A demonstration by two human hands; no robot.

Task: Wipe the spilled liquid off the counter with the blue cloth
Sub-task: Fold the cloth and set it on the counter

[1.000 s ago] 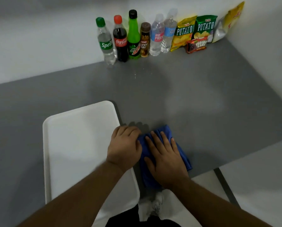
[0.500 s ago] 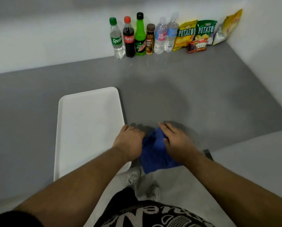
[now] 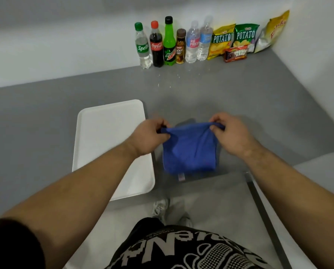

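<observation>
The blue cloth [image 3: 189, 150] hangs spread out above the near edge of the grey counter [image 3: 249, 105]. My left hand [image 3: 149, 135] pinches its upper left corner and my right hand [image 3: 230, 131] pinches its upper right corner. A small label shows at the cloth's bottom edge. Small drops of spilled liquid [image 3: 168, 80] glint on the counter farther back, in front of the bottles, well beyond both hands.
A white tray [image 3: 108, 136] lies on the counter just left of my left hand. Several drink bottles [image 3: 169, 43] and snack bags [image 3: 234, 38] line the back wall. A white wall rises on the right. The floor and my shoes show below the counter edge.
The cloth lay flat on the counter under my hands a second ago. Both hands gathered it, then lifted it by its top corners and pulled it open.
</observation>
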